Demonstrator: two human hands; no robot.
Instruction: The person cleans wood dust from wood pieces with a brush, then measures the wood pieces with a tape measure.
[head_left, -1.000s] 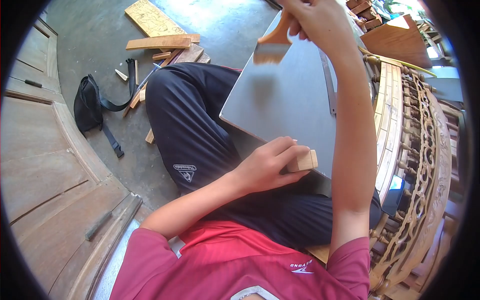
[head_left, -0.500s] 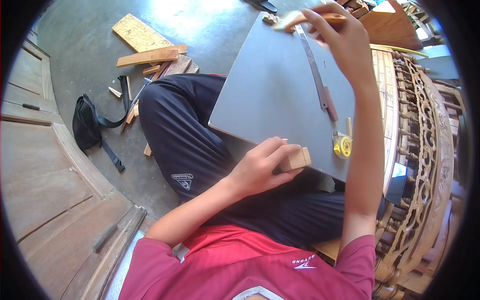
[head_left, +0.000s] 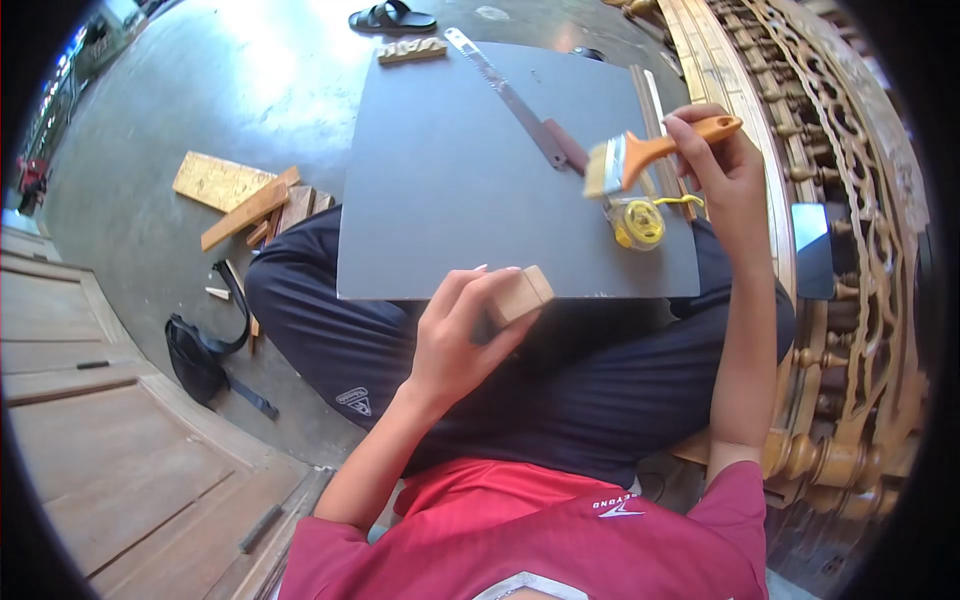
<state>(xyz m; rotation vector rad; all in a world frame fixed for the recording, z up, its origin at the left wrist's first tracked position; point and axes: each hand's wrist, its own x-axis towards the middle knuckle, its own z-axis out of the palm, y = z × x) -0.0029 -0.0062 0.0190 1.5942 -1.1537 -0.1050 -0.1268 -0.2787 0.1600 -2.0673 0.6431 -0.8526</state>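
While the left hand (head_left: 450,340) holds the wood block (head_left: 524,294) at the near edge of the grey board (head_left: 430,200), thumb and fingers closed on it, the right hand (head_left: 728,165) pinches the orange brush (head_left: 640,156) by its handle, bristles left, over the board's right side. Tape measure (head_left: 637,225) nearer; saw (head_left: 515,110) farther left.

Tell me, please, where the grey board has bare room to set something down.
Widest free patch: the left half of the grey board, bordered by the carved wood piece, saw and wooden block. A smaller one lies between saw and wood strips. The near right is crowded with the tape measure, saw handle and the brush in the right hand.
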